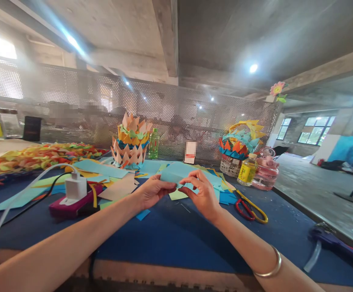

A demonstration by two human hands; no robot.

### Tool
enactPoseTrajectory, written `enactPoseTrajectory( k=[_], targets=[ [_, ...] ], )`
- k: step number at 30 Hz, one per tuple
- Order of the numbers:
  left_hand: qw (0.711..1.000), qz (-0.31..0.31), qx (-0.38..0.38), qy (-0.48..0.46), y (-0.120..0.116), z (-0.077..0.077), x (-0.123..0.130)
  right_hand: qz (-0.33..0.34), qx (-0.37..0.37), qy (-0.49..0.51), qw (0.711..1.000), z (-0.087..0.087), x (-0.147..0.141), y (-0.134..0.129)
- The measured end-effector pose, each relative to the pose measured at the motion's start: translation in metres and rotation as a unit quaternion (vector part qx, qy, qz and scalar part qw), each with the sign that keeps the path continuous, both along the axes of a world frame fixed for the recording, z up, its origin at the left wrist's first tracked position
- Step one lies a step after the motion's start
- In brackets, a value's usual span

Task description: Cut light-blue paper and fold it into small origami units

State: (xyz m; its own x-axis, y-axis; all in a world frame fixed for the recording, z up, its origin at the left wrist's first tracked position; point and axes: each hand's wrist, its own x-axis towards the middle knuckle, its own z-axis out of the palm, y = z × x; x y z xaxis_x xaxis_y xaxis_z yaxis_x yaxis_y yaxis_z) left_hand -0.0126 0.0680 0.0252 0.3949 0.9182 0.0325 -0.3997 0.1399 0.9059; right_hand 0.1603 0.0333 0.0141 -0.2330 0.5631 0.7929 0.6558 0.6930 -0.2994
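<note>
Between my two hands is a light blue sheet of paper (173, 172), raised above the blue tabletop. My left hand (155, 190) grips its left lower edge, thumb pointing right. Thumb and fingers of my right hand (202, 194) pinch the lower edge close beside the left thumb. Behind the hands lie loose coloured paper sheets (121, 187), some hidden under the held one. A folded-paper lotus stack (130, 142) in peach, yellow and blue stands behind to the left. Scissors (251, 209) with red and yellow handles rest to the right of my right hand.
A purple power strip (73, 205) with a white charger (75, 187) and cables sits left. Folded paper pieces (48, 156) are heaped at far left. A paper basket (235, 150), yellow bottle (247, 170) and pink jug (266, 174) stand right. A glue gun (334, 243) lies near the right edge.
</note>
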Motion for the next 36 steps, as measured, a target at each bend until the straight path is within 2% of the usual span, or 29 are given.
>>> enactPoseTrajectory(
  k=[7, 12, 18, 24, 30, 36],
  targets=[
    [1.000, 0.018, -0.014, -0.007, -0.001, 0.004, 0.000, 0.001, -0.015, 0.005, 1.000, 0.004, -0.002, -0.005],
    [0.999, 0.031, -0.012, 0.000, -0.003, 0.004, 0.001, 0.000, -0.046, 0.062, 0.997, 0.005, -0.004, -0.008],
    [0.999, -0.030, 0.010, 0.012, -0.003, 0.001, 0.000, 0.014, -0.098, 0.066, 0.993, -0.003, -0.003, 0.002],
    [0.999, -0.036, -0.007, -0.018, -0.001, 0.009, -0.004, -0.020, -0.072, 0.026, 0.997, -0.007, 0.005, 0.010],
    [1.000, -0.017, -0.021, 0.016, 0.000, 0.008, -0.005, -0.025, -0.049, 0.004, 0.998, -0.007, 0.008, 0.012],
    [0.994, -0.052, 0.039, 0.087, 0.000, 0.004, -0.005, -0.013, -0.033, -0.001, 0.999, -0.006, 0.007, 0.010]
  ],
)
